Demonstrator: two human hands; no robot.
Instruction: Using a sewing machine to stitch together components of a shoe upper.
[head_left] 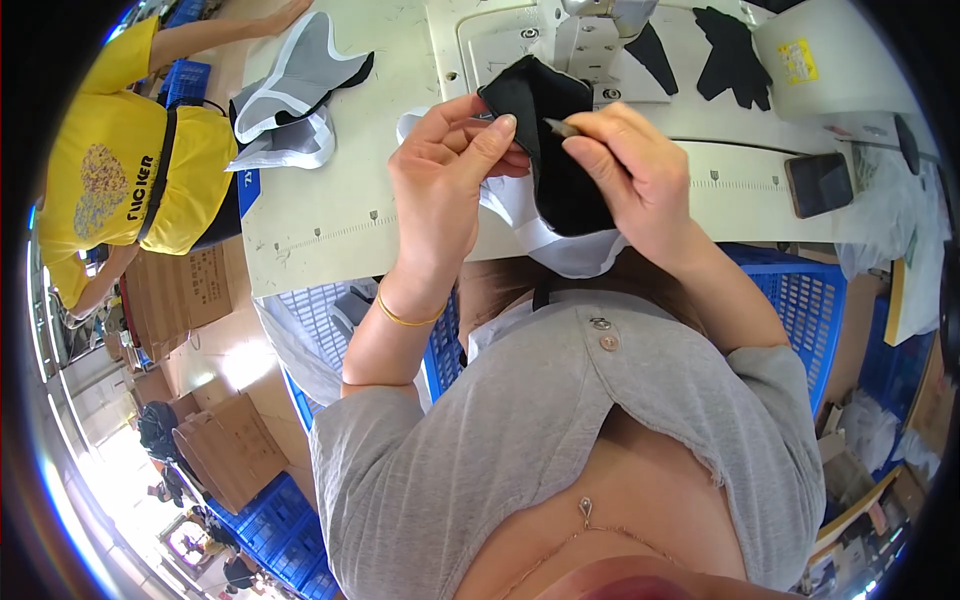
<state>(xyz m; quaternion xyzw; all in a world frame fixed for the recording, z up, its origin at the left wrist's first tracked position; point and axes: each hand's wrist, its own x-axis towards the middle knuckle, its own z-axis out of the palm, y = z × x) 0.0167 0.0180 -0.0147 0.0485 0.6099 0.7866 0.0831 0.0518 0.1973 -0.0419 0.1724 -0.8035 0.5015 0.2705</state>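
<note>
A black fabric piece (568, 185) with a white part (580, 255) hanging below it is held up over the table's front edge. My left hand (445, 170) pinches its left edge between thumb and fingers. In the closed fingers of my right hand (635, 175) is a small pointed metal tool (562, 128), its tip against the black fabric. Most of the tool is hidden inside the hand, so its exact kind does not show.
Just behind the fabric stands a sewing machine (590, 45) set into the pale table (340, 215). Grey-and-white sewn pieces (295, 90) lie at left, black cut pieces (733, 60) and a phone (819, 185) at right. Blue baskets (800, 300) stand below. A co-worker in yellow (120, 170) is at far left.
</note>
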